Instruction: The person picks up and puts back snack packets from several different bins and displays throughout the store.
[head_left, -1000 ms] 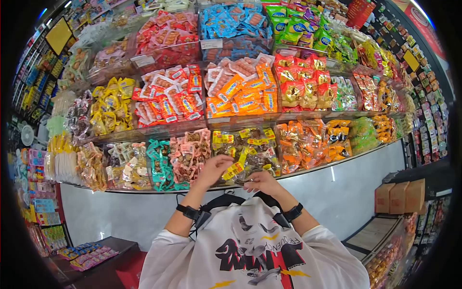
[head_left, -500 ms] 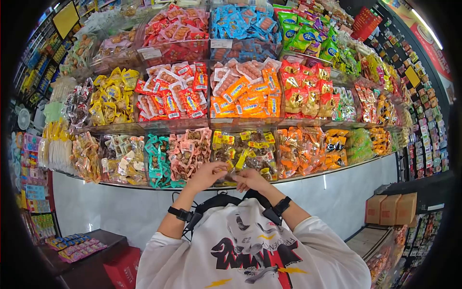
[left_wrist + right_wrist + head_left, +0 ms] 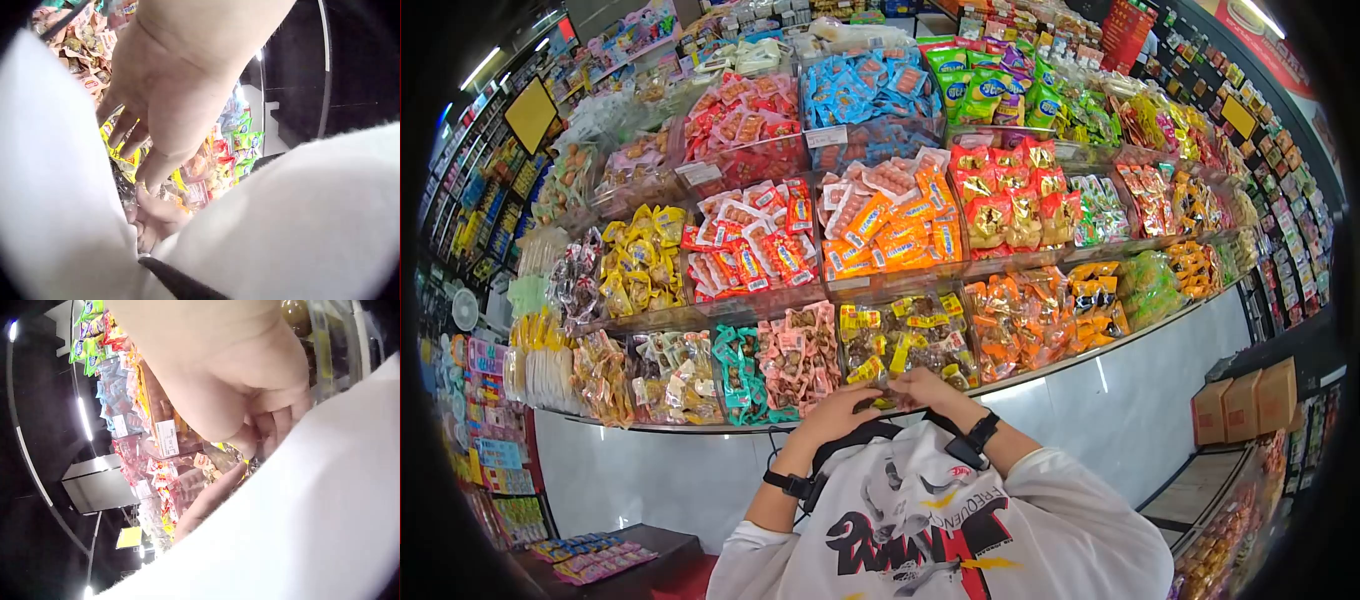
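In the head view my left hand (image 3: 840,413) and right hand (image 3: 935,390) meet in front of my chest, at the front edge of a bin of clear snack packets with yellow labels (image 3: 910,345). Between the fingertips they pinch a small clear packet, mostly hidden by the hands. The left wrist view has the left hand (image 3: 165,94) with its fingers angled down over the yellow labels, its thumb close to the right hand's fingers (image 3: 156,219). Seen from the right wrist, the right hand (image 3: 250,394) has curled fingers, and a sleeve covers part of it.
Pink-wrapped packets (image 3: 795,355) and teal packets (image 3: 740,370) fill the bins to the left; orange packets (image 3: 1020,320) lie to the right. Tiers of bagged snacks rise behind, with orange sausage packs (image 3: 890,225) in the middle. Cardboard boxes (image 3: 1245,405) stand far right.
Both hands have drawn back from over the yellow-labelled packets toward my body and closer together. The packet between them, plainly seen a second ago, is now mostly covered. The head view has shifted slightly.
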Demonstrator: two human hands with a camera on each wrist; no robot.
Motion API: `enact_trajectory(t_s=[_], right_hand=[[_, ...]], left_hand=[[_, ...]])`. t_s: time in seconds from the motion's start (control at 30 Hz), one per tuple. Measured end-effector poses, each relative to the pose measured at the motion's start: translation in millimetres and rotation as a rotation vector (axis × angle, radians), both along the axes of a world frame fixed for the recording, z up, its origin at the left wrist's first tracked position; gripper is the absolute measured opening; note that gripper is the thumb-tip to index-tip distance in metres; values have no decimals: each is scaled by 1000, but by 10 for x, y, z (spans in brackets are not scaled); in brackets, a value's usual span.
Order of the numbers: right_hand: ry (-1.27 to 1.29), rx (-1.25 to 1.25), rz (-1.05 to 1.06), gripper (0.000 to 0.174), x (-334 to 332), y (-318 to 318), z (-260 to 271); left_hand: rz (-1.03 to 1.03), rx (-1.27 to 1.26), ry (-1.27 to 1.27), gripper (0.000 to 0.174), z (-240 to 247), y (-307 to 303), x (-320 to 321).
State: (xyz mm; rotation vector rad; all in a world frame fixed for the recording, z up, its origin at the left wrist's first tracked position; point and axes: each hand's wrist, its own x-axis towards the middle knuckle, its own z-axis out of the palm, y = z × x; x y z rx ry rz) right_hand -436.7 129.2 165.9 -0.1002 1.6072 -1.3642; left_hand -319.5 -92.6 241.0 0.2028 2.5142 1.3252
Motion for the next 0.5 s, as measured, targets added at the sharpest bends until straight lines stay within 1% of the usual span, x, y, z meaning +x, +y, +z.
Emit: enact_trajectory(t_s=[0.1,0.13,0.17,0.23,0.27,0.3,0.33,0.4,0.43,0.47,0.5], right_hand=[[-24,-101,109,28,85,81,-77],[-19,-79,117,27,107,94,-49],[-15,-51,111,25,126,137,-7],[52,-42,166,24,120,251,-33],[77,-75,149,25,142,301,-89],[45,-67,74,30,211,356,-142],[45,-59,44,32,249,405,-168],[57,-37,-3,36,282,525,-208],[73,-24,-34,37,311,612,-254],[73,-47,-32,40,318,710,-300],[47,-49,-51,39,296,786,-530]], left_hand=[[-9,-81,-1,49,-54,13,-10],[-68,-136,11,48,-236,1,-50],[-91,-165,38,46,-224,19,-71],[-142,-280,38,44,-292,58,-90],[-175,-312,50,43,-312,71,-92],[-201,-343,59,43,-331,88,-80],[-215,-352,50,42,-276,102,-83],[-236,-334,138,36,-717,55,-72],[-220,-341,139,34,-763,56,-60],[-248,-310,153,34,-870,24,-86],[-226,-362,120,34,-869,34,-97]])
